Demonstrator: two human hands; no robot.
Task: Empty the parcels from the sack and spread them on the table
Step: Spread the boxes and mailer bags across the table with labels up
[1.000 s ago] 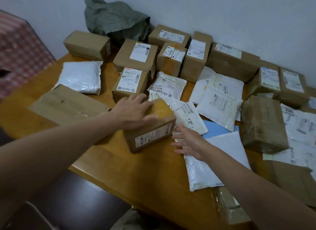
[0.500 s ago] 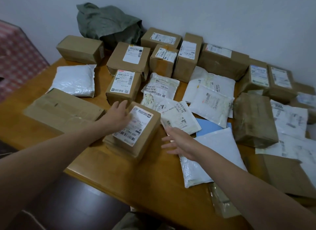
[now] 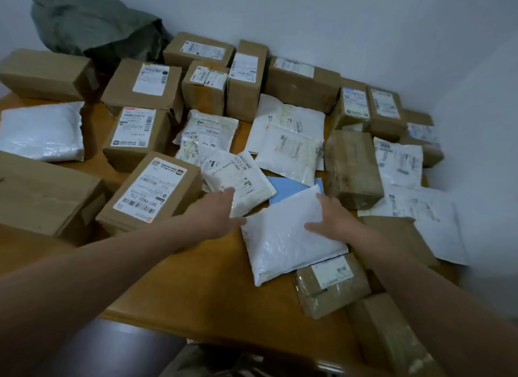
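A white padded mailer [image 3: 288,245] lies flat near the table's front, on top of a blue envelope [image 3: 286,187]. My right hand [image 3: 329,216] rests on its upper right part with fingers spread. My left hand [image 3: 220,214] lies at its upper left corner with straight fingers, partly over a white labelled pouch [image 3: 241,180]. A labelled cardboard box [image 3: 151,191] sits just left of my left arm, label up. The green sack [image 3: 92,26] slumps against the wall at the back left. Many boxes and pouches cover the wooden table [image 3: 196,287].
A large flat box [image 3: 42,197] lies at the left edge and a taped brown parcel [image 3: 351,169] to the right. Small taped boxes [image 3: 330,287] sit at the front right corner. The table's front edge runs just below my arms. A wall bounds the back.
My left hand let go of the labelled box and moved right to the white mailer's corner. My right hand moved up onto the mailer. The box now lies flat, label up.
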